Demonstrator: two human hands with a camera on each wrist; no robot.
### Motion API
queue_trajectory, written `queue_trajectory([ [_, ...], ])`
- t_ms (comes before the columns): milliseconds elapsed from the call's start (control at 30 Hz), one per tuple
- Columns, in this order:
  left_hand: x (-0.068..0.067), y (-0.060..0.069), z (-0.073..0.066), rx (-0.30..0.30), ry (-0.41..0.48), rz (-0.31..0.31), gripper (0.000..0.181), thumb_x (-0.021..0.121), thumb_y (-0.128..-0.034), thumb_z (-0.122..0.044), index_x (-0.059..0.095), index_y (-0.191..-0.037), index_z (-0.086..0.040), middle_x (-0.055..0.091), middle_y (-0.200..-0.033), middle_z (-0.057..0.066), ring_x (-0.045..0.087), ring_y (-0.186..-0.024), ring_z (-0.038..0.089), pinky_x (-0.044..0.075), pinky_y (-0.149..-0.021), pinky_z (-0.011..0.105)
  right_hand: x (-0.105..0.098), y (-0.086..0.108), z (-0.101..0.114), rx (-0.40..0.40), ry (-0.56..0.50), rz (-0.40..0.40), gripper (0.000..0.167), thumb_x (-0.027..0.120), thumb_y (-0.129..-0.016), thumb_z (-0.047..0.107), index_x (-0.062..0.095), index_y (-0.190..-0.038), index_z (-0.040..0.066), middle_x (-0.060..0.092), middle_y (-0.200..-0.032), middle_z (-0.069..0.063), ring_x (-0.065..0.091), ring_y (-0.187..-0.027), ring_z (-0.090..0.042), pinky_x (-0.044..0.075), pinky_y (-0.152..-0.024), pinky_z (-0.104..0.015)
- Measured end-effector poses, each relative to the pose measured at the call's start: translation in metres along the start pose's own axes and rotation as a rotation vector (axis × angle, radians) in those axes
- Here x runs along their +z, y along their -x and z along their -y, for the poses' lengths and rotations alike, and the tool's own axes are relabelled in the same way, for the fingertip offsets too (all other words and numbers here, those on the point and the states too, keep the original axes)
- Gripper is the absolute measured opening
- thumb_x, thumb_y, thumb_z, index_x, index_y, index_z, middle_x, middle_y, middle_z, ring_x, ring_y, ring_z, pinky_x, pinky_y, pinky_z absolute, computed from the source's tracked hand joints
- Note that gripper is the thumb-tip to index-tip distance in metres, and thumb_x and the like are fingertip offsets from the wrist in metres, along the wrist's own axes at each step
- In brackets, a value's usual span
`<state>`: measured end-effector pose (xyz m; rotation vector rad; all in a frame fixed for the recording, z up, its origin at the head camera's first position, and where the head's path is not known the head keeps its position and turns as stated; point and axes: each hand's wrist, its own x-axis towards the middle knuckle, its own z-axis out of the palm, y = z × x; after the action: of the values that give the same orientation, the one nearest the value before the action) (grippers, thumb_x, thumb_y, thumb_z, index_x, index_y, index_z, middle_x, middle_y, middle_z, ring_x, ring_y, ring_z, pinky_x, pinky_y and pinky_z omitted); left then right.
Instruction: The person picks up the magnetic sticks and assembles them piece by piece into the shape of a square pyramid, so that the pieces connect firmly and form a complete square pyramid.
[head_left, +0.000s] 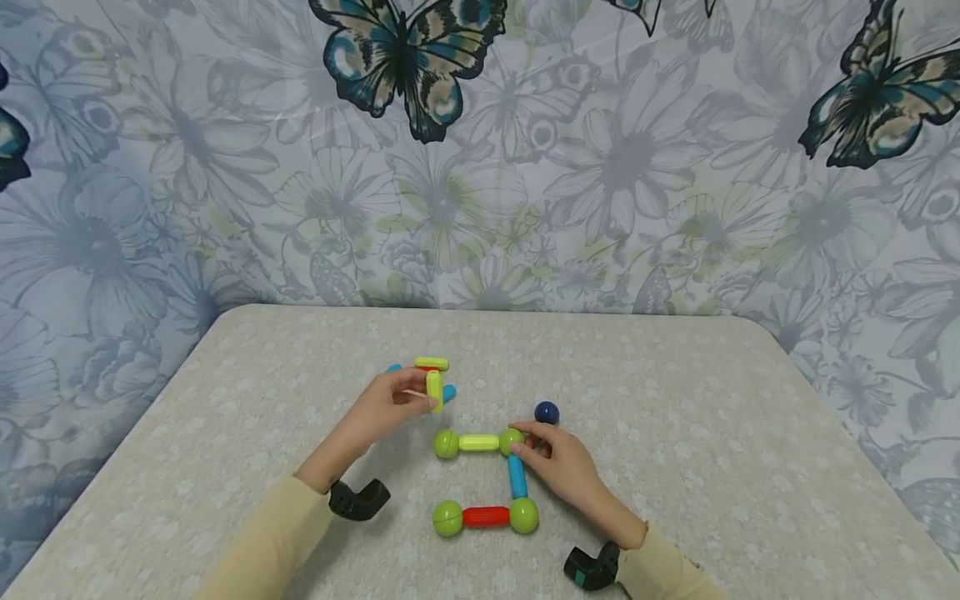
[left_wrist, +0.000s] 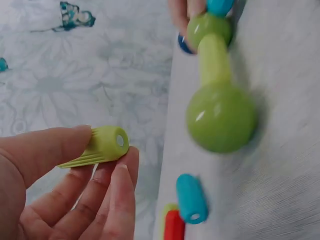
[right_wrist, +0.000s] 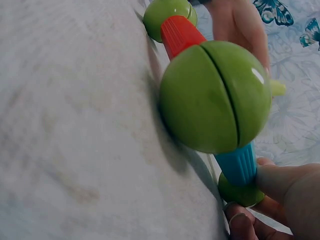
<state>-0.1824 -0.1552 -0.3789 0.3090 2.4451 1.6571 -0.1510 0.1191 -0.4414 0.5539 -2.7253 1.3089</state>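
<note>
Just left of the frame's centre, a yellow-green rod (head_left: 434,392) is pinched between the thumb and fingers of the left hand (head_left: 396,397); in the left wrist view it is seen held clear of the table (head_left: 675,383). Right of the lower centre, a green ball (head_left: 511,441) is gripped by the thumb and fingers of the right hand (head_left: 564,467). This ball is joined on its left by a yellow rod (head_left: 478,442) to an upper-left ball (head_left: 446,443), and below by a blue rod (head_left: 517,477) to a lower-right ball (head_left: 524,516), which is linked by a red rod (head_left: 486,517) to a lower-left ball (head_left: 447,518). A dark blue ball (head_left: 547,412) is seen just above the right hand. Behind the left hand, loose rods (head_left: 432,363) are partly hidden.
</note>
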Motion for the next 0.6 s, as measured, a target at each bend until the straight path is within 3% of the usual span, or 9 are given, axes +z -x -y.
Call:
queue_trajectory([
  [133, 0.008, 0.029, 0.007, -0.066, 0.086, 0.041, 0.038, 0.065, -0.0896, -0.015, 0.057, -0.119, 0.007, 0.064, -0.101, 0.008, 0.061, -0.092, 0.021, 0.049, -0.080, 0.036, 0.000, 0.000, 0.000, -0.008, -0.005, -0.004, 0.024, 0.069, -0.087, 0.023, 0.069, -0.109, 0.013, 0.053, -0.075, 0.009, 0.044, -0.058, -0.006, 0.038, -0.051, -0.022],
  [267, 0.017, 0.049, 0.019, -0.142, 0.149, 0.107, 0.043, 0.065, -0.0897, -0.017, 0.055, -0.118, 0.013, 0.065, -0.097, 0.007, 0.061, -0.088, 0.018, 0.051, -0.076, 0.033, 0.000, -0.001, 0.000, -0.021, -0.008, -0.009, 0.024, 0.069, -0.087, 0.022, 0.069, -0.109, 0.012, 0.053, -0.076, 0.009, 0.044, -0.058, -0.006, 0.039, -0.051, -0.022],
  [600, 0.034, 0.062, 0.033, -0.238, 0.253, 0.143, 0.043, 0.067, -0.0879, -0.016, 0.056, -0.115, 0.016, 0.067, -0.096, 0.012, 0.064, -0.084, 0.017, 0.053, -0.073, 0.032, 0.001, 0.001, -0.004, -0.010, 0.004, -0.008, 0.025, 0.070, -0.086, 0.022, 0.069, -0.109, 0.013, 0.054, -0.076, 0.010, 0.044, -0.058, -0.006, 0.039, -0.051, -0.022],
])
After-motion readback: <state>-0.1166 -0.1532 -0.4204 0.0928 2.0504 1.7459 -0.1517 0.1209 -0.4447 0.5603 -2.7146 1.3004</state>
